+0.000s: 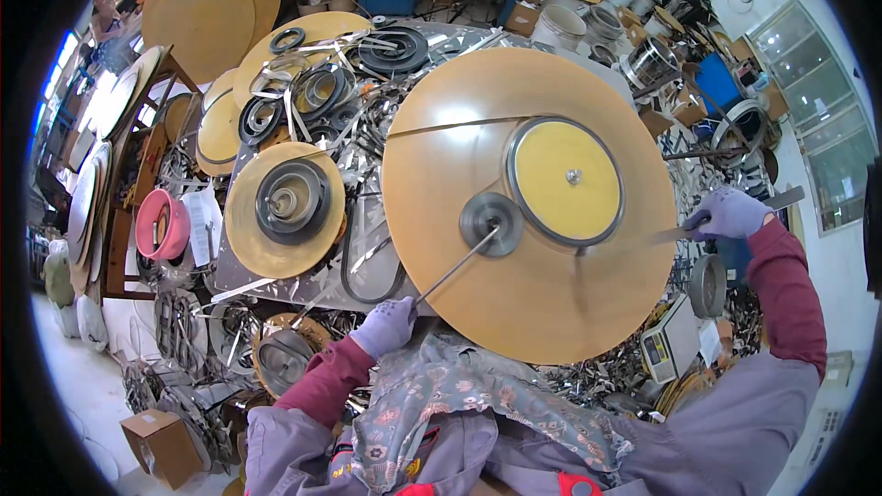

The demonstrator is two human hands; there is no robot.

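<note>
A large round tan disc [441, 174] overhangs the grey tabletop's [375, 277] near edge. The lavender-gloved left hand [386, 325] grips a thin metal rod [457, 263] reaching a small grey wheel [476, 220]; the right hand [730, 213] clasps a flat metal bar [785, 198].

tan disc [528, 289], grey floral cloth [473, 400]

I counted one large tan disc [570, 303], with one yellow round plate [556, 193] on its face and one small grey wheel [476, 214] against it. I had two gloved hands at its edges: one thin rod [457, 266] in my left hand [386, 325], one flat metal strip [785, 198] in my right hand [728, 213]. Left of the large disc were one pink basin [180, 228] and one paper sheet [205, 220]; by its lower right edge, one scale [671, 342].
</note>
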